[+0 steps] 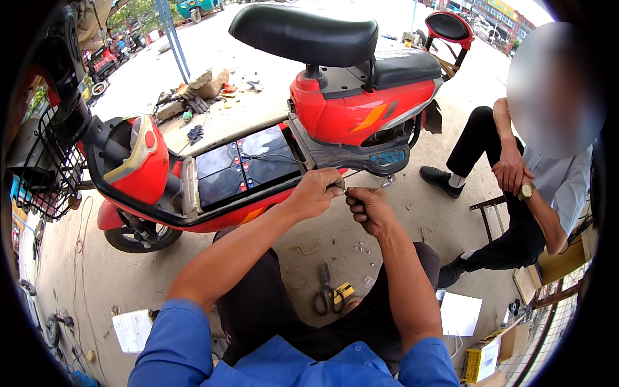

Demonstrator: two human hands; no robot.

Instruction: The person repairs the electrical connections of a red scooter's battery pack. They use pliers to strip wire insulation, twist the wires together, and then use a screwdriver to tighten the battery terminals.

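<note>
By scooter's near edge — left hand, right hand fingertip-close, both pinching indistinct small item — knees spread, scissors on ground between.

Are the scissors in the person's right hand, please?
No, the scissors lie on the ground, apart from the right hand.

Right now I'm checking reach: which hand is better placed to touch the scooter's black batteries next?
Probably the left hand: it appears nearer the black batteries; the right hand sits beyond it.
</note>
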